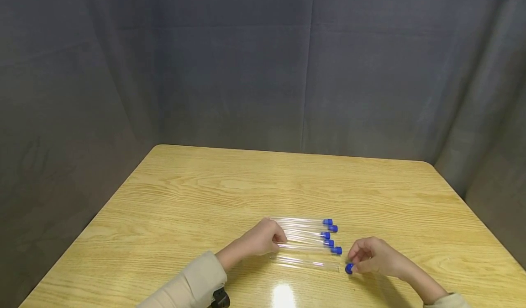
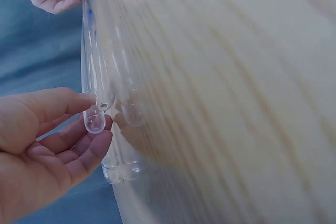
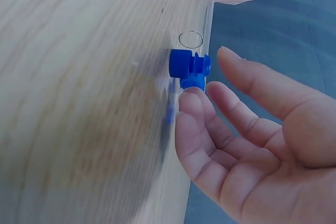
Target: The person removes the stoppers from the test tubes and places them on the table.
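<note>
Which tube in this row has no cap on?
The tube nearest the person, lowest in the head view: its right end is bare, while the other five wear blue caps.

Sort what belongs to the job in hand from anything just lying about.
Job in hand: uncapped tube; loose blue cap; capped tubes; left hand, by the tubes' closed ends; right hand, by the loose blue cap.

Just surroundings, nothing obviously stray: wooden table; grey curtain; black device at the left wrist.
</note>
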`<state>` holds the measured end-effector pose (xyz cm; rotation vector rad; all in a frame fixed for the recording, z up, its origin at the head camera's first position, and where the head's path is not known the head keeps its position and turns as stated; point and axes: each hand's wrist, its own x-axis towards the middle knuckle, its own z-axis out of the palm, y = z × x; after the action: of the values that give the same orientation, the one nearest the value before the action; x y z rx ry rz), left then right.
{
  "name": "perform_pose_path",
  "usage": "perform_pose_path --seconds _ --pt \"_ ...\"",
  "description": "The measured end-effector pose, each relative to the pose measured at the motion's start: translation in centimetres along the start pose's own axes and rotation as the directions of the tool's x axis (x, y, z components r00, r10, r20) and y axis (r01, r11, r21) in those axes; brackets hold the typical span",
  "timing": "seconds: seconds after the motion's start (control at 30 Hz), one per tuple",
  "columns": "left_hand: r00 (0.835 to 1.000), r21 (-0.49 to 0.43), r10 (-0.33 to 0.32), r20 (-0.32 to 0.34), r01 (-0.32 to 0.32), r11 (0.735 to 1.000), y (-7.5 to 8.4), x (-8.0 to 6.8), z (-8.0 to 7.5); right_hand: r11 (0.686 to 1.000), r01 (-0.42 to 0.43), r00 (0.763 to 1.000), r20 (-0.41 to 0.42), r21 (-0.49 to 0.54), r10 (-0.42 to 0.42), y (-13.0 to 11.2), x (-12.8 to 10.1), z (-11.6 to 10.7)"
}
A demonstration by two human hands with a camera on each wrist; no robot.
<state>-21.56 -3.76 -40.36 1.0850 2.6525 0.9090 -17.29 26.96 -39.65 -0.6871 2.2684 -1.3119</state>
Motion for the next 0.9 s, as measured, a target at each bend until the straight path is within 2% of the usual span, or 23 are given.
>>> perform_pose_path --seconds 0.17,0.3,0.7,0.9 --pt "1.000 -0.047 -0.007 0.007 0.008 0.999 -0.13 -0.09 -0.04 0.999 0.053 0.999 -0.012 -0.004 -0.053 0.24 -0.04 -0.15" --pt "0.999 -0.131 -0.039 0.013 0.041 0.991 -0.23 -0.09 -0.07 0.997 0.071 0.997 -0.026 -0.006 -0.071 0.26 -0.02 -0.30" --pt "0.997 -0.247 -0.069 -0.015 0.063 0.967 -0.28 -0.12 -0.22 1.000 -0.008 0.997 -0.079 0.030 0.010 -0.17 -0.23 -0.49" --pt "0.997 -0.306 -0.079 -0.015 0.071 0.950 -0.16 -0.41 -0.43 1.000 0.004 0.993 -0.118 0.030 0.000 -0.16 -0.41 -0.57"
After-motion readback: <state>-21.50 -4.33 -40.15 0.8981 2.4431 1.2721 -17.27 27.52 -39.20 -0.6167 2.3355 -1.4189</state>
